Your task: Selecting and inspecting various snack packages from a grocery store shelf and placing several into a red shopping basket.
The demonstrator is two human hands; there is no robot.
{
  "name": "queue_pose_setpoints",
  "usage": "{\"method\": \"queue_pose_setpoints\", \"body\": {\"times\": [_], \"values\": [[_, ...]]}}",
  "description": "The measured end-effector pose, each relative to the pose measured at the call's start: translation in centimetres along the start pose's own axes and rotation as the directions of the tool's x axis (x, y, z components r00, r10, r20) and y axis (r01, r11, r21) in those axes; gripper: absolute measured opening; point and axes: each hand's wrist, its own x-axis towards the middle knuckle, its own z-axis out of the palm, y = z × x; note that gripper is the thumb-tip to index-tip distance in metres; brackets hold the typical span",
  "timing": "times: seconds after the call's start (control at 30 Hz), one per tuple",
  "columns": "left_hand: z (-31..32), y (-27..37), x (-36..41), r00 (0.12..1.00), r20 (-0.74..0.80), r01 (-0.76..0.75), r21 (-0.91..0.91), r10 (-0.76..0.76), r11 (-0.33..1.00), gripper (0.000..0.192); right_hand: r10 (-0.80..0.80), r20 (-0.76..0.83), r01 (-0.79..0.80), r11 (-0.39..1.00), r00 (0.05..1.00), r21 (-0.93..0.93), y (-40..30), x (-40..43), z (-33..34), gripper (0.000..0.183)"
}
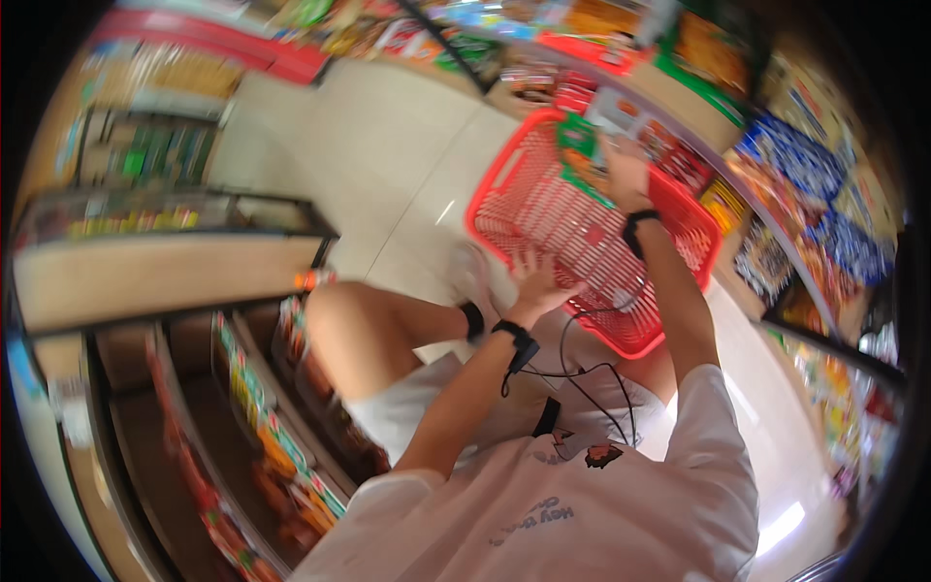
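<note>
A red plastic shopping basket (502, 174) with slotted walls stands in front of me, tilted in the view, beside my bent legs. My left hand (538, 284) is at the basket's near left rim with its fingers spread and nothing in it. Over the far part of the basket, my right hand (625, 171) is on a green and orange plastic packet (582, 156); blur hides how the fingers lie on it. Both wrists wear black bands, and a black cable runs from the left one across the basket's near side.
Shelves with snack packets (793, 156) curve along the right and top. On the left are shelf rows (247, 393) with packaged goods, close to my left knee, and a display case (174, 214). A tiled floor (378, 153) lies between them. A small orange-capped bottle (313, 279) is by my knee.
</note>
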Motion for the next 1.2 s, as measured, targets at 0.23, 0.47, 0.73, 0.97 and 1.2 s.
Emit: {"method": "queue_pose_setpoints", "body": {"times": [0.23,0.47,0.73,0.97,1.2], "values": [[0.0,-2.6,-1.6,0.984,0.074,-0.146,-0.169,0.16,0.975,0.134,0.13,0.253,-0.125,0.991,0.959,-0.037,-0.7,-0.2,-0.4,0.079],[2.6,-2.6,-0.3,0.962,-0.075,-0.274,-0.253,0.264,0.928,0.126,0.277,0.287,-0.205,0.944,0.917,-0.258,-0.7,0.9,0.0,0.067],[3.0,-2.4,0.0,0.942,-0.155,-0.334,-0.363,0.297,0.87,0.106,0.469,0.365,-0.321,0.86,0.804,-0.398,-1.5,2.5,0.4,0.035],[0.2,-1.7,-0.5,0.917,-0.165,-0.4,-0.405,0.364,0.823,0.095,0.446,0.196,-0.346,0.851,0.873,-0.395,-1.0,2.4,-0.8,0.034],[1.0,-2.4,0.4,0.918,-0.089,-0.39,-0.363,0.386,0.846,0.095,0.542,0.241,-0.444,0.819,0.805,-0.363,-2.8,2.6,-0.3,0.036]]}}
